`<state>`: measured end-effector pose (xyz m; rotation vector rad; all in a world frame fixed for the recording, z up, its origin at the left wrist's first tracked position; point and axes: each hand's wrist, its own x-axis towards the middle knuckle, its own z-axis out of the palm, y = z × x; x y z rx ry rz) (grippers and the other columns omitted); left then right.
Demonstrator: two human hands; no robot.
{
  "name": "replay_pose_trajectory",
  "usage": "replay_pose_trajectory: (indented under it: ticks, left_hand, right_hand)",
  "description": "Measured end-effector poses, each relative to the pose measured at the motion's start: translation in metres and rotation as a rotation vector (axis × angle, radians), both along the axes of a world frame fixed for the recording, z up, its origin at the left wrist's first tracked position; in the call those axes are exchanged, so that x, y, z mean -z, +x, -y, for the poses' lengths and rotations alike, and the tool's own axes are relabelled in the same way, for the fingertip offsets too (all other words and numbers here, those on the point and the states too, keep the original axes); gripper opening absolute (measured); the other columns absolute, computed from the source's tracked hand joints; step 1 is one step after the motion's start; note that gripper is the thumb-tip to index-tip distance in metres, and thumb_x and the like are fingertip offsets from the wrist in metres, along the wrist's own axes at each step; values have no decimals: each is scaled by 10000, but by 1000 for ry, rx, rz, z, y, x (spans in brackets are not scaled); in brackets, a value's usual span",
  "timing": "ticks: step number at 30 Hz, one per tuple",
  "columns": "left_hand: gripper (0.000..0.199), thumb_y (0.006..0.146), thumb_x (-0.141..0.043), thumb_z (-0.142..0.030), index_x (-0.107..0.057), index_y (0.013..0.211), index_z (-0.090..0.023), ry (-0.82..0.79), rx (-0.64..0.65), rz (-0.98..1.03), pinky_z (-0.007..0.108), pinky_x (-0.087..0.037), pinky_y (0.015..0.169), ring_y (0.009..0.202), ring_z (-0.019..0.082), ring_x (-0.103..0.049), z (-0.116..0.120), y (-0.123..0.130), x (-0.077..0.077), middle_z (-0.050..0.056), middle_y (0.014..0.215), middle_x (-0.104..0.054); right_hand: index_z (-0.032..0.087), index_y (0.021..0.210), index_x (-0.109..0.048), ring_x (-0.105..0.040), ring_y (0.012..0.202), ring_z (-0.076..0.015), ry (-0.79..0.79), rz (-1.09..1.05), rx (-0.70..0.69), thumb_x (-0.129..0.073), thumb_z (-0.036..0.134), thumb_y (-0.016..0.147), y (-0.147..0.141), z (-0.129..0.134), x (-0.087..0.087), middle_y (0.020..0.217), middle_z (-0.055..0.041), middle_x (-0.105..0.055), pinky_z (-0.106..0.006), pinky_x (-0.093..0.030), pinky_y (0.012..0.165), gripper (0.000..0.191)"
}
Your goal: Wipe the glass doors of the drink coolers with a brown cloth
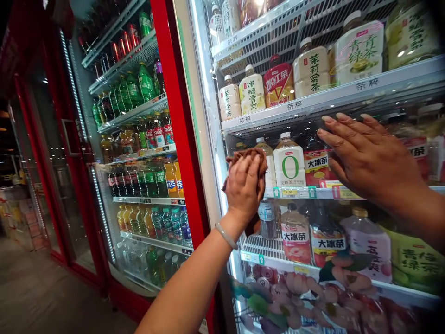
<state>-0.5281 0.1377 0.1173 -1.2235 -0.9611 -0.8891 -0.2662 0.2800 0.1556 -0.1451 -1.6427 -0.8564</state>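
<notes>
My left hand (243, 188), with a pale bracelet at the wrist, is closed on a crumpled brown cloth (255, 157) against the glass door of a lit drinks fridge. To the right, my right hand (368, 153) lies flat with fingers spread near the same glass, holding nothing. Behind the glass, a white bottle with a green "0" (288, 162) stands between the hands. A row of large tea bottles stands on the shelf (295, 104) above them.
A second fridge with a red frame (182, 116) stands at the left, its shelves full of green, red and orange drinks. Farther left are more red-framed doors and stacked boxes (26, 218) on the grey floor (52, 297). Fruit pictures (295, 294) cover the lower glass.
</notes>
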Motion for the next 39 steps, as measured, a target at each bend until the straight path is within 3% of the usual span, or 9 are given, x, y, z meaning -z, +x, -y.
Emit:
replay_pose_trajectory:
  ticks: [3, 7, 10, 13, 17, 27, 33, 36, 39]
  left_hand:
    - [575, 982, -612, -202, -502, 1546, -177, -32, 17, 4, 496, -433, 1271, 1458, 286, -541, -1, 14, 26, 142, 1492, -633]
    - [541, 1001, -593, -211, -520, 1536, -194, -25, 39, 72, 473, -432, 1270, 1448, 266, -549, 2, 18, 22, 131, 1494, -631]
    - [557, 1030, -577, -235, -472, 1577, -221, 52, 56, 363, 497, -411, 1279, 1497, 266, -500, 0, 28, 29, 137, 1562, -569]
    - [607, 1021, -601, -229, -437, 1605, -219, 127, 73, 538, 556, -404, 1272, 1522, 303, -467, -11, 57, 60, 165, 1584, -539]
    - [693, 969, -645, -135, -426, 1616, -255, 71, 129, 391, 533, -421, 1265, 1493, 295, -500, -25, 88, 95, 137, 1512, -608]
    - [648, 1034, -621, -417, -391, 1638, -369, 132, 195, 741, 598, -249, 1328, 1624, 330, -285, -1, 44, 96, 91, 1743, -309]
    - [800, 1002, -187, -778, -216, 1695, -381, -216, 608, 746, 590, 54, 1355, 1681, 316, 49, 3, 69, 106, -28, 1824, -45]
    - [860, 958, -162, -836, -218, 1694, -395, -319, 1039, 820, 492, -160, 1375, 1678, 283, -77, 5, 72, 110, -41, 1805, -175]
    - [1000, 833, -51, -936, -151, 1693, -437, -455, 1518, 894, 447, -397, 1290, 1646, 266, -247, 6, 79, 111, -41, 1767, -299]
  right_hand:
    - [255, 1629, -401, -395, 1574, -273, -2, -29, 23, -562, 246, 1012, -5, 3, 2, 1667, -85, -447, -564, -325, 1320, 638]
    - [253, 1627, -401, -366, 1588, -283, -96, -142, 35, -590, 215, 992, -25, 15, 20, 1683, -102, -411, -598, -295, 1322, 664]
    - [207, 1622, -408, -315, 1612, -299, -180, -169, 37, -594, 202, 990, -40, 27, 43, 1705, -132, -370, -604, -268, 1327, 658]
    - [227, 1652, -346, -297, 1621, -288, -192, -154, 37, -584, 188, 1001, -46, 35, 64, 1716, -119, -362, -593, -278, 1324, 694]
    - [261, 1671, -299, -312, 1616, -280, -187, -158, 49, -592, 172, 995, -46, 37, 75, 1713, -104, -371, -584, -299, 1316, 743]
    - [178, 1564, -482, -307, 1618, -302, -137, -159, 72, -606, 200, 989, -44, 34, 77, 1685, -148, -420, -575, -312, 1311, 589]
    - [216, 1544, -502, -305, 1621, -236, -116, 179, -224, -381, 378, 1096, -61, 66, 96, 1732, -82, -350, -505, -257, 1348, 491]
    - [172, 1626, -375, -236, 1642, -226, -176, 288, -274, -165, 439, 1121, -83, 87, 113, 1751, -54, -307, -469, -280, 1345, 608]
    - [148, 1673, -264, -209, 1649, -276, -206, 164, -218, -92, 541, 1105, -92, 91, 126, 1746, -63, -315, -528, -243, 1353, 712]
